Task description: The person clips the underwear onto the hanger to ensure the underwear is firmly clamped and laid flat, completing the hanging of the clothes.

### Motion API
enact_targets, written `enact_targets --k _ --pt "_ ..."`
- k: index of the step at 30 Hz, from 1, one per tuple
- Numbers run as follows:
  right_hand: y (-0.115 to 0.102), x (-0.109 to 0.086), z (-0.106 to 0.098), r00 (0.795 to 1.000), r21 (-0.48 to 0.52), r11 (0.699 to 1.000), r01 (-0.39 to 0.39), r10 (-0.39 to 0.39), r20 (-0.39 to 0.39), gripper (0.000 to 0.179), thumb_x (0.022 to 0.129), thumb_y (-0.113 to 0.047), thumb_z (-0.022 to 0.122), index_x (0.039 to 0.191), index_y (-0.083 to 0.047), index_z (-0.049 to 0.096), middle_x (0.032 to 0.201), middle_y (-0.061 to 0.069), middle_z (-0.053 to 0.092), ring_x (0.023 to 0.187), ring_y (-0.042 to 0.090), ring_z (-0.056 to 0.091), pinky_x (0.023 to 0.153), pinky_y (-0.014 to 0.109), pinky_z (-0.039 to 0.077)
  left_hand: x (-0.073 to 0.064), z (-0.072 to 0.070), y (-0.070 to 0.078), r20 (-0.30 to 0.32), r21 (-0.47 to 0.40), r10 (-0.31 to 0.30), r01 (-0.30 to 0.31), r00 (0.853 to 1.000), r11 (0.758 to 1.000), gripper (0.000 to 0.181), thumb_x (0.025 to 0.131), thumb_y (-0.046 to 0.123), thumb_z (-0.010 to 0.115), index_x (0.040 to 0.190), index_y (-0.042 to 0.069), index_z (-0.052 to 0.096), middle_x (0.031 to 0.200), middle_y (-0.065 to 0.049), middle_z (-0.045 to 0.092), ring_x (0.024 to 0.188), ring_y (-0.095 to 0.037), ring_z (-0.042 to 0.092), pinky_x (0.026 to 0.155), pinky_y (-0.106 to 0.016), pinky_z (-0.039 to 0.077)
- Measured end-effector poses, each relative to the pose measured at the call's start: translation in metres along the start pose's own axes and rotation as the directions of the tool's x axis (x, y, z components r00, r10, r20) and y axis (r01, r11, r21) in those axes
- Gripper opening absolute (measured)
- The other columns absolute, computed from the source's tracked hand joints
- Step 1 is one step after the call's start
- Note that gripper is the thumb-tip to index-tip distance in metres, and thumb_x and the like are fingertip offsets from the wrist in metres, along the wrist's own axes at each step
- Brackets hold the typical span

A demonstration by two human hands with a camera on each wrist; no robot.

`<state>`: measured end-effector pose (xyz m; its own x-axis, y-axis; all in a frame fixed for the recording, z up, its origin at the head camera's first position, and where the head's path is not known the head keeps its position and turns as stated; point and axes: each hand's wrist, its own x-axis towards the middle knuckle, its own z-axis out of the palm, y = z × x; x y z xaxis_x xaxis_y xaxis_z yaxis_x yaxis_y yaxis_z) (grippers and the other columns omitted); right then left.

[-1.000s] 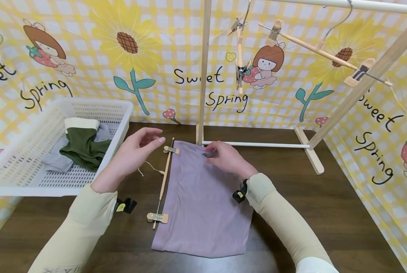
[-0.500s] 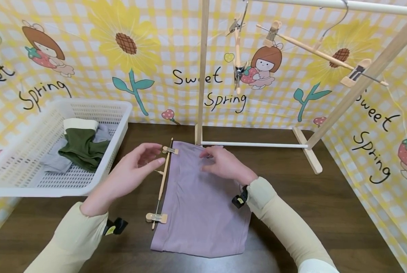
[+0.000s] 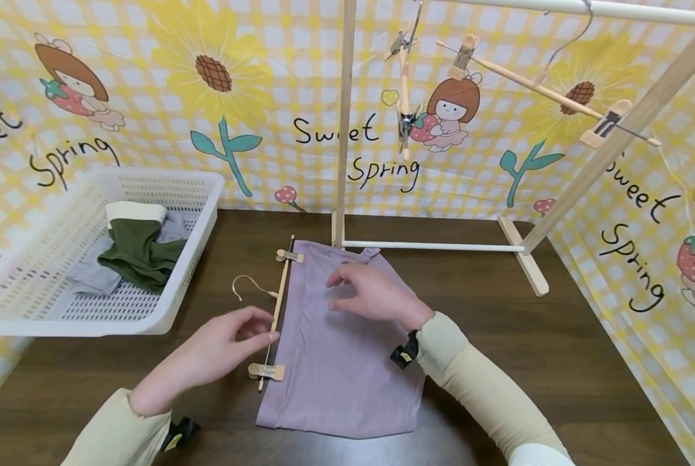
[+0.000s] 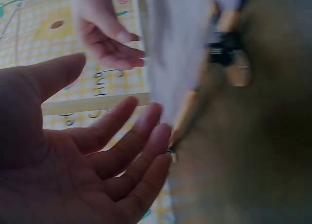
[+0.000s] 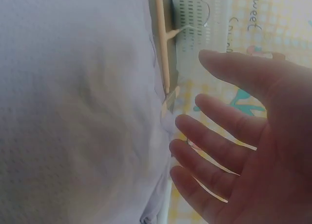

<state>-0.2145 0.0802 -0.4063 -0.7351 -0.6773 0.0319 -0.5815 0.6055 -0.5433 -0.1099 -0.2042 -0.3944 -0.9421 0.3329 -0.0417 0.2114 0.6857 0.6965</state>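
Note:
A lilac garment lies flat on the dark wooden table, its left edge held by the two clips of a wooden clip hanger. The hanger's metal hook points left. My left hand is at the hanger bar between the two clips, fingers loosely bent, with nothing in its grasp. Over the garment's upper part hovers my right hand, fingers relaxed and apart. In the right wrist view that hand shows spread fingers beside the cloth. The near clip appears blurred in the left wrist view.
At left stands a white perforated basket with a dark green garment and grey cloth. Behind the garment rises a wooden rack with a white lower bar. Two clip hangers, one of them bare, hang from its top rail.
My left hand has come down and nearer along the hanger, from the far clip toward the near one. The right hand has let go of the garment's far edge and drawn back over it.

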Motion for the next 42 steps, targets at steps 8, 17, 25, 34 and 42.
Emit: enact_targets --k 8,17,25,34,42 --pt "-0.013 -0.003 0.007 0.998 -0.002 0.999 0.050 -0.050 0.028 0.033 0.091 -0.024 0.079 0.119 -0.008 0.070 0.117 0.004 0.069 0.113 0.020 0.062 0.099 0.033 0.046 -0.009 0.015 -0.014 0.094 0.059 -0.038 0.033 0.995 0.998 0.028 0.089 0.036 0.078 0.100 0.012 0.068 0.077 0.010 0.059 0.069 -0.007 0.056 0.064 -0.029 0.047" --pt "-0.030 -0.006 0.021 0.983 -0.076 0.983 0.166 -0.159 0.096 0.028 0.090 -0.024 0.079 0.115 -0.012 0.074 0.112 -0.003 0.070 0.106 0.013 0.063 0.094 0.023 0.045 -0.012 0.018 -0.021 0.103 0.196 -0.067 0.046 0.992 0.979 0.027 0.082 0.039 0.084 0.073 0.023 0.063 0.061 0.012 0.052 0.057 -0.008 0.047 0.056 -0.030 0.040" --pt "-0.054 -0.017 0.035 0.953 -0.115 0.954 0.277 -0.257 0.163 0.024 0.091 -0.025 0.077 0.112 -0.016 0.073 0.107 -0.007 0.070 0.101 0.007 0.062 0.092 0.017 0.043 -0.013 0.017 -0.020 0.102 0.325 -0.123 0.084 0.987 0.942 0.044 0.073 0.049 0.087 0.070 0.018 0.055 0.062 0.006 0.049 0.058 -0.013 0.046 0.056 -0.033 0.040" --pt "-0.075 -0.032 0.057 0.907 -0.243 0.885 0.398 -0.340 0.248 0.028 0.088 -0.038 0.080 0.111 -0.024 0.071 0.103 -0.016 0.063 0.092 -0.002 0.055 0.083 0.014 0.042 -0.011 0.007 -0.025 0.168 0.217 -0.094 0.056 0.981 0.975 0.033 0.081 0.040 0.083 0.068 0.019 0.062 0.061 0.009 0.053 0.058 -0.011 0.048 0.055 -0.032 0.041" --pt "-0.084 -0.037 0.076 0.884 -0.325 0.827 0.459 -0.387 0.262 0.041 0.081 -0.052 0.082 0.109 -0.026 0.068 0.098 -0.015 0.056 0.089 0.001 0.053 0.077 0.015 0.044 -0.007 -0.005 -0.030 0.282 -0.114 -0.071 0.106 0.957 0.988 0.020 0.096 0.019 0.070 0.080 0.010 0.060 0.071 -0.001 0.065 0.061 -0.020 0.063 0.054 -0.034 0.053"
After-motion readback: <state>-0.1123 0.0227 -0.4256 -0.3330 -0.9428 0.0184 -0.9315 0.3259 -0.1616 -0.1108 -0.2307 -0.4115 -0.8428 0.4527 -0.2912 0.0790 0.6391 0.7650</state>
